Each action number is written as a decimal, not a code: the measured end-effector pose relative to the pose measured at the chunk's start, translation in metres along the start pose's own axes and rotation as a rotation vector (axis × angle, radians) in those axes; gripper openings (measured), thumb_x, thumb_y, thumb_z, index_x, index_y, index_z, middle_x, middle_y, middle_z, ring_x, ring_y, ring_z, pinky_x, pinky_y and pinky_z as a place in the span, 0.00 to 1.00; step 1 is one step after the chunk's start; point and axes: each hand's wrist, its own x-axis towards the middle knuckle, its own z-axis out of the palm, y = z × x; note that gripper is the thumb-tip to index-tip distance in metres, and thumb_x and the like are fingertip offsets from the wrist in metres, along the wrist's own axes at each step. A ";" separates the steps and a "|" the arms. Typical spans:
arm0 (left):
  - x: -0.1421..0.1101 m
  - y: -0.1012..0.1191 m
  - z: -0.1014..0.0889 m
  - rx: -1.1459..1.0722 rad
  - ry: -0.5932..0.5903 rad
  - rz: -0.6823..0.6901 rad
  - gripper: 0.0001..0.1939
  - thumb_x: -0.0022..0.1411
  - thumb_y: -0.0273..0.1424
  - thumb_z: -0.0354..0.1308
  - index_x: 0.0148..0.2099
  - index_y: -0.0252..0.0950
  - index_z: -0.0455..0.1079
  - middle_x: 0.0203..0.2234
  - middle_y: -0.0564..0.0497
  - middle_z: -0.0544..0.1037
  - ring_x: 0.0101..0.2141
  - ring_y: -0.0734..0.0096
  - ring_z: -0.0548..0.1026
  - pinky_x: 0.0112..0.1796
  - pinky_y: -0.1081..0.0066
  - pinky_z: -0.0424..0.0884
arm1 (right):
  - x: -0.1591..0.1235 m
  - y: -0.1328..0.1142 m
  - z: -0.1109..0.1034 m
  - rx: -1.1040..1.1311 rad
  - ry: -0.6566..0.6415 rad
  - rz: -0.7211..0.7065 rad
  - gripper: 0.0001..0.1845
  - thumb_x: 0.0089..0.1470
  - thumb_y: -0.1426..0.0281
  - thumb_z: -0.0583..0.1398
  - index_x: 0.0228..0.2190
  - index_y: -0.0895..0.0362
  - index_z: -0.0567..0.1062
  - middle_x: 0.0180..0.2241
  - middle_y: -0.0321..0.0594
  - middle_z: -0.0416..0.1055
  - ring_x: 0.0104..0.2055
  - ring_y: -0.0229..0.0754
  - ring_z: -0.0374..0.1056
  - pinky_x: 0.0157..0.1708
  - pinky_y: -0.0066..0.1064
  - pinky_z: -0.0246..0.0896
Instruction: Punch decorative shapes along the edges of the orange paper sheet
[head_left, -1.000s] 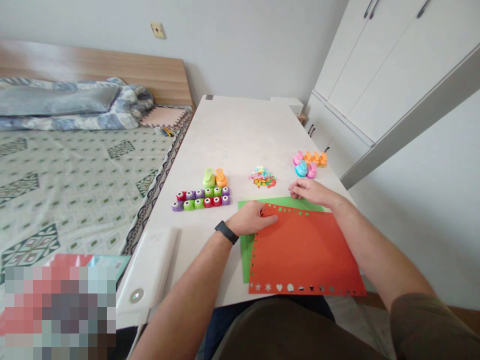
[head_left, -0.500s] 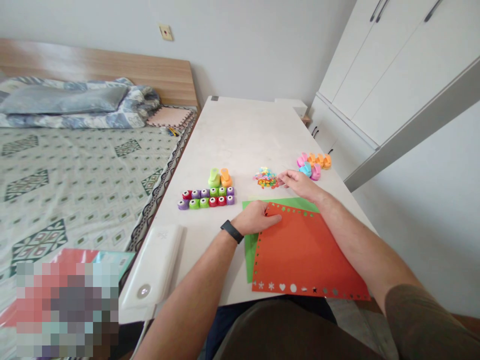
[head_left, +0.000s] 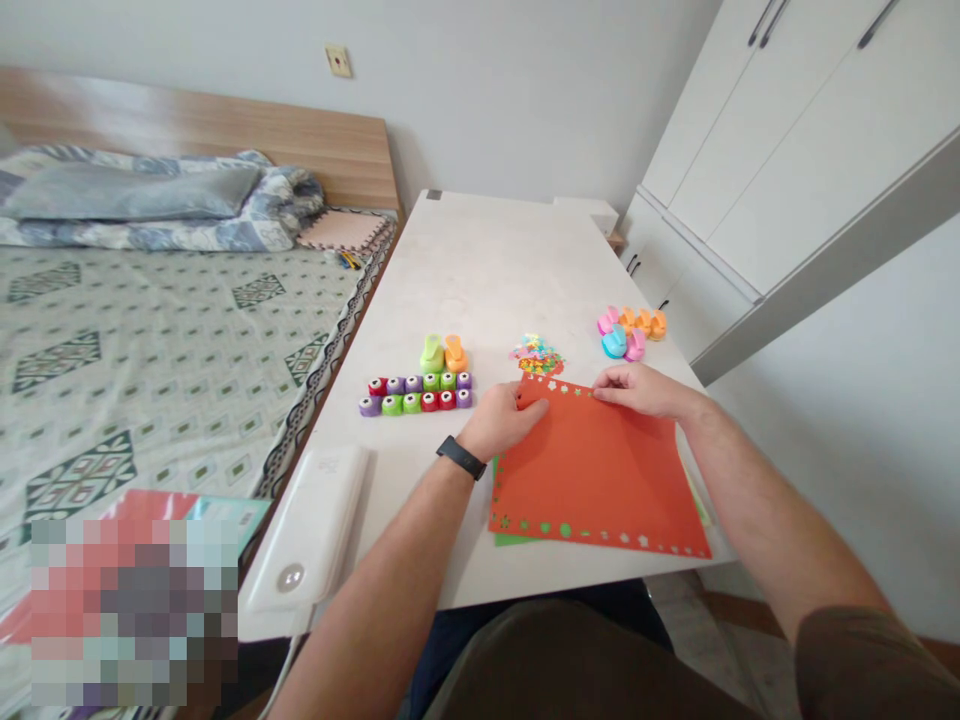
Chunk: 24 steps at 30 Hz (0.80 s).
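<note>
An orange sheet of paper (head_left: 592, 460) with small shapes punched along its edges lies over a green sheet (head_left: 517, 539), which shows at its lower left edge. My left hand (head_left: 501, 420) grips the orange sheet at its upper left corner, thumb on top. My right hand (head_left: 637, 390) pinches the far edge of the same sheet, right of the middle. Just beyond that edge is a small pile of colourful punched paper shapes (head_left: 537, 355).
Two rows of small craft punches (head_left: 416, 392) stand at the left, with a green punch (head_left: 432, 354) and an orange punch (head_left: 455, 355) behind. More punches (head_left: 634, 330) sit at the right. A white device (head_left: 307, 530) with a cable lies at the table's (head_left: 480, 250) left edge.
The orange sheet has moved away from me, covering more of the green sheet. My right hand has left the pile of paper shapes and come onto the orange sheet's far edge.
</note>
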 end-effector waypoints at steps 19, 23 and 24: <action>-0.004 0.002 0.003 0.598 0.002 0.337 0.13 0.71 0.34 0.52 0.42 0.35 0.77 0.35 0.44 0.81 0.38 0.61 0.78 0.41 0.66 0.70 | 0.029 -0.053 0.029 -0.153 -0.134 -0.159 0.14 0.59 0.58 0.60 0.38 0.52 0.83 0.31 0.34 0.79 0.31 0.40 0.69 0.32 0.30 0.59; -0.004 0.001 0.002 0.601 0.004 0.292 0.13 0.72 0.34 0.50 0.42 0.35 0.75 0.36 0.43 0.80 0.38 0.60 0.78 0.39 0.66 0.69 | 0.040 -0.058 0.028 -0.137 -0.030 -0.146 0.14 0.58 0.58 0.62 0.36 0.54 0.82 0.31 0.36 0.79 0.32 0.40 0.71 0.31 0.30 0.60; -0.004 0.001 0.002 0.603 -0.001 0.286 0.13 0.72 0.33 0.50 0.43 0.35 0.75 0.36 0.43 0.80 0.39 0.60 0.79 0.40 0.66 0.69 | 0.044 -0.062 0.028 -0.118 0.013 -0.152 0.14 0.58 0.58 0.62 0.36 0.54 0.81 0.32 0.37 0.79 0.32 0.40 0.71 0.32 0.30 0.61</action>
